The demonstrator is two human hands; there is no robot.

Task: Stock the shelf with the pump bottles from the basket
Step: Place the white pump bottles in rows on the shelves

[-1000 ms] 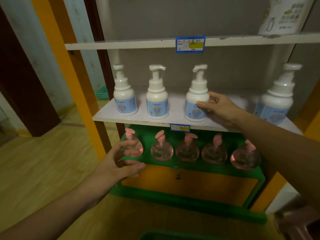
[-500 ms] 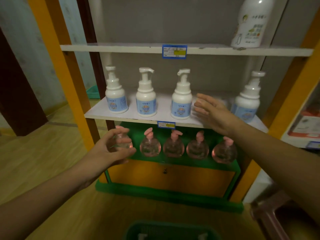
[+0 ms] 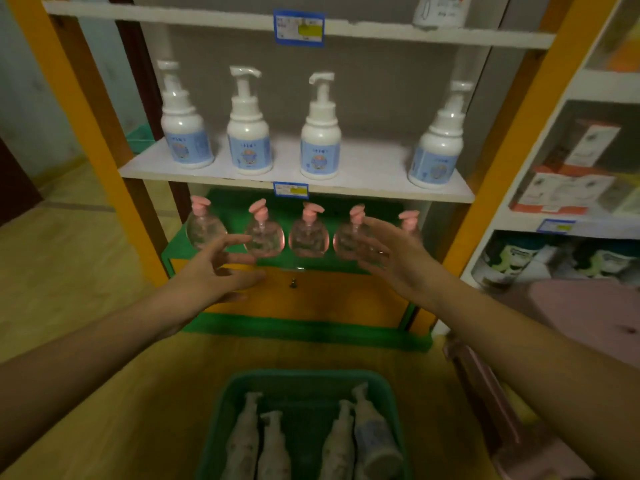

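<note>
Left hand (image 3: 216,271), right hand (image 3: 391,252) outstretched, fingers spread

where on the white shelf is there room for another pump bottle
The widest bare patch on the white shelf lies between the third white bottle and the far-right white bottle. The left three bottles stand close together with only narrow gaps. The pink-pump row below is packed. Both hands, left hand and right hand, hold nothing.

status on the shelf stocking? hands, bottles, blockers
Left hand and right hand open, empty. Four white pump bottles on white shelf; four in green basket. No blockers.
</note>
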